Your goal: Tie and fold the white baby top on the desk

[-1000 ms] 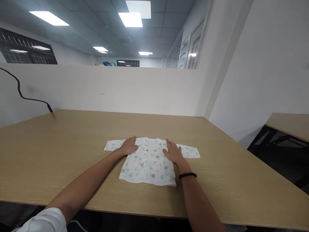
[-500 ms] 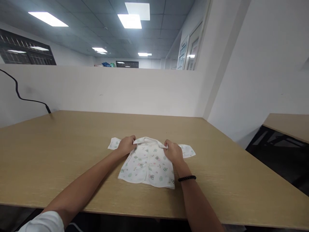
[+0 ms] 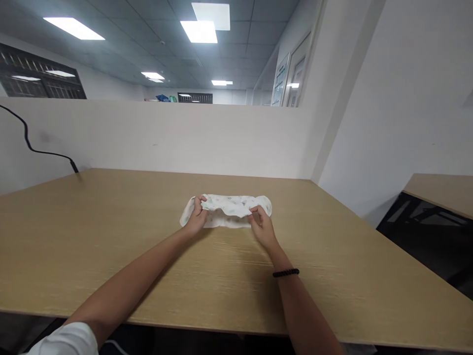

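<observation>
Left hand (image 3: pixel 197 216), right hand (image 3: pixel 262 225) pinching shirt (image 3: pixel 227 201), center frame, cloth sagging between. Looking light, floppy imo; best gripping both ends.

L hand (image 3: pixel 197 213) & R hand (image 3: pixel 261 223) grip wht shirt (image 3: pixel 227 203) over tbl (image 3: pixel 351 251).

White sleeve (image 3: pixel 66 340) worn on left arm (image 3: pixel 135 286); cloth lightly creased into soft folds, edge curved around arm near elbow, upper part cut off by bottom of view. Left arm bared from there down, narrowed toward wrist. Right arm (image 3: pixel 305 313) likewise bare where seen, ringed at wrist by black bracelet (image 3: pixel 286 272), beaded in small, close-set rounds. Left hand (image 3: pixel 197 217) and right hand (image 3: pixel 262 227) bare. Dark patch (image 3: pixel 140 339) seen low beside sleeve, crossed by pale, curved line (image 3: pixel 120 344); whether clothing is shown there cannot be told.
</observation>
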The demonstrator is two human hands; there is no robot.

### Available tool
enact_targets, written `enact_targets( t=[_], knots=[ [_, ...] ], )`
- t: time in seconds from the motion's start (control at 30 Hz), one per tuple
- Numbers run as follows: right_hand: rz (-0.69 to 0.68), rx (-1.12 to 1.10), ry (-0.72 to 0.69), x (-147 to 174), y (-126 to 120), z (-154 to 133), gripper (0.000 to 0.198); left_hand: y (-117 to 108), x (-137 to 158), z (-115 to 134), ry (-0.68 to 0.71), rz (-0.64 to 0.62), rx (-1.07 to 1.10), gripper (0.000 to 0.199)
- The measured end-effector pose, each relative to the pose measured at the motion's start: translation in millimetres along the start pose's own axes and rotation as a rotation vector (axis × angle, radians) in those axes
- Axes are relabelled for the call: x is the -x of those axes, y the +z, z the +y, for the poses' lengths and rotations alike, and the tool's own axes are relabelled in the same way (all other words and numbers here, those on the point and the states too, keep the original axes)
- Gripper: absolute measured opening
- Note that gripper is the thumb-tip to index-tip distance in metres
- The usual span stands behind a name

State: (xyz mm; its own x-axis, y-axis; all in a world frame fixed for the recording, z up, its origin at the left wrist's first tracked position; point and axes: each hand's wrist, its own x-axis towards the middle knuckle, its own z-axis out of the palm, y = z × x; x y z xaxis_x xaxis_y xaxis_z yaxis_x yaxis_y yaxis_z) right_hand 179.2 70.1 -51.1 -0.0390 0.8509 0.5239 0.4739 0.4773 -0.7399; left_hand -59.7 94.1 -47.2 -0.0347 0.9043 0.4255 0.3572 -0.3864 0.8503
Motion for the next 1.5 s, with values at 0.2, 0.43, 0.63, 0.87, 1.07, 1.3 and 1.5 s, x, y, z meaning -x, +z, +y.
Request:
enact_targets(
  t=[0.2,0.43,0.63,0.87,1.07,1.3,1.5],
  knots=[
    [0.172,0.036,-0.047,2,-4,2,0.010,-12,6,1,0.178,0.085,-0.367,0.019],
    [0.357,-0.094,-0.024,-2,-3,17,0.020,-19,6,-4,0.349,0.032,-0.515,0.016],
    [0.505,-0.145,0.244,0,-4,4,0.039,-15,2,-9,0.296,-0.206,-0.167,0.022],
    [0.475,0.451,0.456,4,-12,-3,0.015,-33,-5,0,0.021,-0.619,-0.207,0.043],
    [0.526,0.794,0.168,12,-8,-13,0.031,-66,-17,-3,-0.616,-1.488,-0.022,0.058],
    [0.185,0.795,0.012,13,-2,-4,0.042,-66,-24,2,-0.219,-0.897,0.074,0.043],
    [-0.395,0.873,0.274,25,12,12,0.070,-38,-16,-34,-0.184,-0.302,-0.568,0.048]
  ],
)
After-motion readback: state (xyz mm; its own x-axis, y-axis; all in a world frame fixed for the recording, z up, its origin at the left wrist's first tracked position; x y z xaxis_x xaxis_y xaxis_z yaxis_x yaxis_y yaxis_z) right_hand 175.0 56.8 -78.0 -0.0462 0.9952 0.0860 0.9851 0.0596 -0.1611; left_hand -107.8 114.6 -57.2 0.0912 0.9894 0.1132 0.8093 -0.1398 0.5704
